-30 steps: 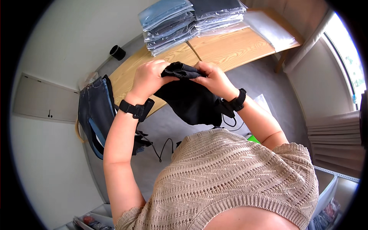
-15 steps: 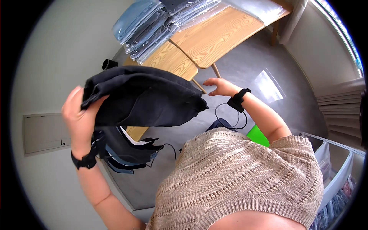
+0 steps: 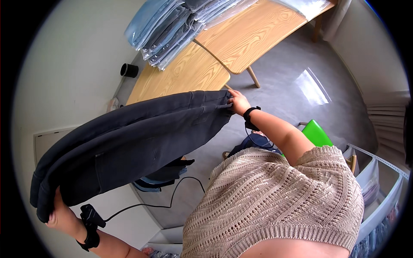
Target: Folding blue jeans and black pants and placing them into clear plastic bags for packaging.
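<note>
A pair of dark trousers (image 3: 142,137) hangs stretched between my two hands, doubled lengthwise, with seams and a pocket edge showing. My left hand (image 3: 62,215) grips its lower left end; the fabric hides some of those fingers. At the upper right end, my right hand (image 3: 239,103) is closed on the other edge. Each wrist carries a black strap with a small device, and a black cable (image 3: 172,198) runs from the left one. Below the trousers, other dark and blue garments (image 3: 165,176) show in part.
Two wooden tables (image 3: 254,32) stand ahead, with a tall stack of bagged folded garments (image 3: 165,32) on top. A black bin (image 3: 129,70) is by the left wall. On my right are a green seat (image 3: 316,134) and a pale storage rack (image 3: 383,202).
My right hand, free before, now holds the trousers' right end. My left hand has moved down and left, drawing the bunched trousers out long.
</note>
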`<state>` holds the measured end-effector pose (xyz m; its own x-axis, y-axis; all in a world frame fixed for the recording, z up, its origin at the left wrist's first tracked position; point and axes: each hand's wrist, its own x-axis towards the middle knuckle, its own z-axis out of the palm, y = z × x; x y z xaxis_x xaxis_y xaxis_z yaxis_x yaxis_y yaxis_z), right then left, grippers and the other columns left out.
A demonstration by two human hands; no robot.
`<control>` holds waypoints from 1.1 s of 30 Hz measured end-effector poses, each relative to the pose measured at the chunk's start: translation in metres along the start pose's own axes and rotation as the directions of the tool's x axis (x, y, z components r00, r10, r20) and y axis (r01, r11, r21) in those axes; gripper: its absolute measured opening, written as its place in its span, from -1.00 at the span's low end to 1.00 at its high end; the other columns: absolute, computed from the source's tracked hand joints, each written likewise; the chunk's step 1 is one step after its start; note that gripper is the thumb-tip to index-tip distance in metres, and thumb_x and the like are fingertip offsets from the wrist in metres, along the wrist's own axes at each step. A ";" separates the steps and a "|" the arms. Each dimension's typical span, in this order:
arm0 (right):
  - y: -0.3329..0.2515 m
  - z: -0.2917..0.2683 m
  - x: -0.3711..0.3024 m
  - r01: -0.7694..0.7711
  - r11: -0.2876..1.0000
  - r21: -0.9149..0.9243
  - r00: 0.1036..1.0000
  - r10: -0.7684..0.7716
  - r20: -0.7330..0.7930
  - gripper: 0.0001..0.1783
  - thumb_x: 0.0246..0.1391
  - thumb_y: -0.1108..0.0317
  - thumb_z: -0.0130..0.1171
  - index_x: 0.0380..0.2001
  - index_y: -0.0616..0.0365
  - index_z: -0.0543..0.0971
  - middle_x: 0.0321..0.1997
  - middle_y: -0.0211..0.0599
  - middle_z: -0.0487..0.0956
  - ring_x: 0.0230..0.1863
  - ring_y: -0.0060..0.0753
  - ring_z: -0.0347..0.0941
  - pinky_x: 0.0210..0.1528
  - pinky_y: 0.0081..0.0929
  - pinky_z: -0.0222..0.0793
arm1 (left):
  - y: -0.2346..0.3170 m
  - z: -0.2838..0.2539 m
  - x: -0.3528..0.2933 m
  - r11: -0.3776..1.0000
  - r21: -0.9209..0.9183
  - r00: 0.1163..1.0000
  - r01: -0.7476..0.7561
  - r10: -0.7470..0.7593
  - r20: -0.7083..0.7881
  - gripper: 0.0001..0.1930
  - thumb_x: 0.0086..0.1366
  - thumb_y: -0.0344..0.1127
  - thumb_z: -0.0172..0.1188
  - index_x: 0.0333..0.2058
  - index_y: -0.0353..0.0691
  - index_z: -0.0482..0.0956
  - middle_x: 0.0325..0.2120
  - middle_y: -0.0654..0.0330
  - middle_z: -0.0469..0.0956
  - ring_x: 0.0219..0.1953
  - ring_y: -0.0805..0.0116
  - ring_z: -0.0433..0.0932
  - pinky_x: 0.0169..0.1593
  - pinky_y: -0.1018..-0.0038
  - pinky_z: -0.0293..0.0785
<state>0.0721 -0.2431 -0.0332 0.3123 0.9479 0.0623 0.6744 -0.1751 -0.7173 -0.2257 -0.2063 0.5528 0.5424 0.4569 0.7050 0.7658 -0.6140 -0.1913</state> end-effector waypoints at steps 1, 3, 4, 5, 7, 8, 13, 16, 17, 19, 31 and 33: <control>0.006 -0.001 -0.001 0.009 0.999 -0.043 0.999 -0.011 -0.033 -0.73 -0.31 0.26 0.34 -0.40 -0.03 0.66 0.29 -0.20 0.22 0.28 -0.09 0.11 0.22 -0.21 0.16 | -0.003 -0.003 -0.002 1.000 0.006 1.000 0.006 -0.006 0.005 -0.82 0.13 -0.59 0.18 -0.25 -0.43 0.59 -0.32 0.18 0.61 -0.29 0.47 0.54 -0.13 0.57 0.44; 0.015 -0.006 -0.005 0.001 0.998 -0.063 1.000 0.000 0.004 -0.74 -0.30 0.25 0.34 -0.41 -0.01 0.65 0.30 -0.21 0.21 0.30 -0.11 0.08 0.21 -0.19 0.15 | -0.009 -0.008 -0.005 0.992 0.121 0.998 0.028 -0.021 -0.057 -0.82 0.13 -0.59 0.18 -0.25 -0.43 0.59 -0.33 0.19 0.61 -0.31 0.48 0.54 -0.14 0.58 0.44; 0.017 -0.007 -0.005 0.031 0.998 -0.056 0.999 -0.030 0.017 -0.73 -0.29 0.24 0.35 -0.40 0.00 0.64 0.31 -0.25 0.19 0.32 -0.13 0.06 0.21 -0.19 0.14 | -0.014 -0.009 -0.006 0.996 0.073 0.997 -0.046 0.050 -0.061 -0.83 0.15 -0.58 0.17 -0.25 -0.43 0.59 -0.34 0.19 0.62 -0.33 0.48 0.55 -0.15 0.58 0.45; 0.018 -0.008 -0.006 0.031 0.998 -0.059 0.999 -0.030 0.023 -0.73 -0.29 0.24 0.35 -0.40 0.00 0.64 0.31 -0.25 0.19 0.32 -0.13 0.06 0.21 -0.19 0.14 | -0.017 -0.008 -0.008 0.997 0.072 0.997 -0.041 0.045 -0.057 -0.83 0.15 -0.58 0.17 -0.25 -0.43 0.59 -0.34 0.19 0.62 -0.33 0.48 0.55 -0.15 0.58 0.45; 0.019 -0.009 -0.004 0.119 0.991 -0.067 0.990 -0.114 0.086 -0.71 -0.26 0.24 0.34 -0.36 0.00 0.62 0.30 -0.30 0.21 0.34 -0.17 0.02 0.22 -0.17 0.11 | -0.018 -0.010 -0.011 0.992 0.028 0.987 -0.124 0.126 -0.099 -0.84 0.16 -0.57 0.16 -0.26 -0.44 0.60 -0.35 0.18 0.63 -0.34 0.48 0.55 -0.17 0.58 0.45; 0.021 -0.008 -0.005 0.122 0.990 -0.069 0.989 -0.116 0.090 -0.71 -0.26 0.24 0.34 -0.36 0.00 0.62 0.30 -0.30 0.21 0.34 -0.17 0.02 0.22 -0.17 0.11 | -0.023 -0.012 -0.013 0.993 0.028 0.988 -0.118 0.120 -0.098 -0.84 0.16 -0.57 0.16 -0.26 -0.44 0.60 -0.35 0.18 0.63 -0.34 0.48 0.55 -0.17 0.58 0.45; 0.025 -0.008 -0.010 -0.002 0.997 0.080 0.924 -0.028 0.381 -0.73 -0.21 0.28 0.29 -0.35 0.04 0.59 -0.22 -0.22 0.57 -0.02 -0.13 0.42 0.00 -0.26 0.32 | -0.048 -0.019 -0.031 0.985 0.104 0.966 0.138 -0.111 -0.233 -0.83 0.16 -0.50 0.17 -0.27 -0.44 0.60 -0.34 0.17 0.63 -0.35 0.47 0.55 -0.18 0.57 0.45; 0.030 -0.029 -0.018 -0.044 0.981 0.190 0.953 -0.016 0.302 -0.72 -0.22 0.32 0.30 -0.36 0.09 0.54 -0.38 -0.12 0.56 -0.25 -0.02 0.47 -0.19 -0.26 0.39 | -0.058 -0.015 -0.043 0.915 0.137 0.905 0.379 -0.336 -0.261 -0.74 0.15 -0.32 0.24 -0.31 -0.45 0.59 -0.42 0.20 0.63 -0.40 0.50 0.52 -0.23 0.55 0.41; 0.031 -0.040 -0.019 -0.100 0.969 0.227 0.957 0.031 0.289 -0.72 -0.23 0.34 0.31 -0.35 0.10 0.52 -0.36 -0.09 0.56 -0.25 0.01 0.47 -0.21 -0.24 0.40 | -0.058 -0.010 -0.048 0.877 0.130 0.868 0.462 -0.417 -0.270 -0.72 0.14 -0.29 0.25 -0.31 -0.46 0.59 -0.44 0.18 0.63 -0.40 0.49 0.51 -0.23 0.53 0.41; 0.032 -0.060 -0.023 -0.239 0.931 0.277 0.966 0.198 0.169 -0.71 -0.23 0.39 0.31 -0.36 0.14 0.50 -0.35 -0.07 0.55 -0.24 0.03 0.46 -0.19 -0.24 0.39 | -0.075 0.001 -0.070 0.872 0.103 0.868 0.479 -0.452 -0.208 -0.59 0.10 -0.18 0.32 -0.25 -0.49 0.56 -0.36 0.07 0.61 -0.36 0.42 0.52 -0.19 0.47 0.43; 0.027 -0.253 0.006 0.037 0.967 -0.251 0.920 -0.131 -0.370 -0.79 -0.16 0.41 0.26 -0.39 0.19 0.51 -0.40 -0.14 0.52 -0.27 -0.03 0.41 -0.01 -0.13 0.23 | -0.128 0.180 -0.199 0.395 -0.486 0.514 0.779 -0.847 0.135 -0.65 0.15 -0.33 0.25 -0.13 -0.43 0.51 -0.23 0.14 0.58 -0.25 0.41 0.52 -0.09 0.48 0.42; 0.006 -0.276 0.029 0.038 0.959 -0.280 0.925 -0.140 -0.354 -0.79 -0.15 0.41 0.25 -0.37 0.17 0.50 -0.38 -0.19 0.52 -0.20 -0.07 0.40 0.11 -0.21 0.16 | -0.139 0.219 -0.218 0.360 -0.431 0.473 0.827 -0.861 0.189 -0.65 0.14 -0.30 0.27 -0.18 -0.45 0.53 -0.26 0.13 0.59 -0.26 0.40 0.52 -0.10 0.49 0.41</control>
<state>0.2694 -0.2902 0.1558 0.4314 0.8066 0.4040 0.8460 -0.2063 -0.4917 -0.3752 -0.0800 0.2760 -0.3375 0.8660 0.3690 0.5755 -0.1204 0.8089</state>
